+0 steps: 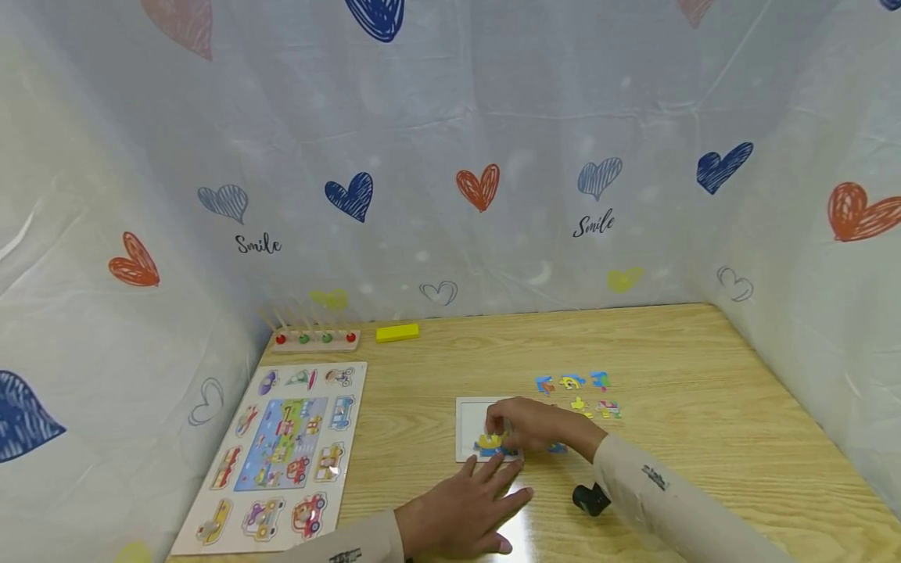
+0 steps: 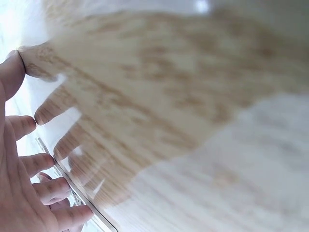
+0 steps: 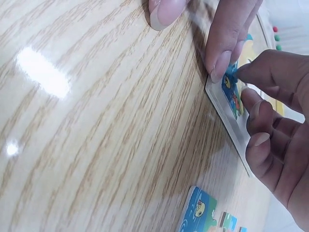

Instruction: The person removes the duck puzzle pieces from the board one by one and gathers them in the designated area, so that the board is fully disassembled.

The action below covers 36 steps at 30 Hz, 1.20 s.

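A small white puzzle tray (image 1: 459,426) lies on the table, with joined blue and yellow pieces (image 1: 486,451) along its near side. Over the tray, my right hand (image 1: 535,424) pinches a blue puzzle piece (image 3: 231,92) between thumb and finger, low against the tray's near part; the fingers partly hide it. My left hand (image 1: 468,504) is spread flat in front, its fingertips resting at the tray's near edge (image 2: 91,208). In the right wrist view, a left fingertip (image 3: 221,65) touches the tray's corner beside the pinched piece.
Several loose puzzle pieces (image 1: 572,381) lie right of the tray, one with a duck (image 3: 199,210) nearer. A black object (image 1: 591,499) sits by the right sleeve. Leftward are a vehicle peg board (image 1: 355,446), a bead stand (image 1: 317,344) and a yellow block (image 1: 397,333).
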Available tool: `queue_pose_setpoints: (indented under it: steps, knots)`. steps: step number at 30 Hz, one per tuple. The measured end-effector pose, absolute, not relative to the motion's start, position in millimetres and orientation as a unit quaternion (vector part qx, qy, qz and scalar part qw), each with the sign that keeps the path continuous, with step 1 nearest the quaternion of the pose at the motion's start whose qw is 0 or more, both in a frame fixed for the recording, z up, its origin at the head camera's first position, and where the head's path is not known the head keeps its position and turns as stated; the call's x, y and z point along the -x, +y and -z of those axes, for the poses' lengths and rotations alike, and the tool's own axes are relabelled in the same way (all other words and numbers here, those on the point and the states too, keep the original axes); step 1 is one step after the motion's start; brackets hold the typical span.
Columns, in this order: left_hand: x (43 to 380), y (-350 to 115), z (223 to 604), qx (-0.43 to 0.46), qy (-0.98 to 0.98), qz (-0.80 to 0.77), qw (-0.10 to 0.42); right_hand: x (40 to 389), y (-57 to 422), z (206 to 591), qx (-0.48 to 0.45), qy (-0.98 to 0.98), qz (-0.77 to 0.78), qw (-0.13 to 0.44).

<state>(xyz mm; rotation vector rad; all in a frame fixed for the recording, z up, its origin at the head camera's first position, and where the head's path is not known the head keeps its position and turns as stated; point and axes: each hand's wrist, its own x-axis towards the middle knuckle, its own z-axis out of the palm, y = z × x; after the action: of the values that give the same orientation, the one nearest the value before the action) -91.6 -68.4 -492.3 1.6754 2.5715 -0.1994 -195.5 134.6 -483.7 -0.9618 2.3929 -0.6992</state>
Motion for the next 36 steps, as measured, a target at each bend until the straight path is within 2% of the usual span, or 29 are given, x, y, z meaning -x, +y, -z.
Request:
queue_pose_setpoints:
  steps: [14,36]
  knots:
    - [92.1,-68.2,495.5,-0.545,0.835,0.072,0.02,200.6,129.3,485.0,0.357,0.864,0.275,0.223]
    - [93.0,-66.0,493.5,-0.539,0.837,0.084,0.049,205.9,126.1,486.0,0.385,0.824,0.323,0.261]
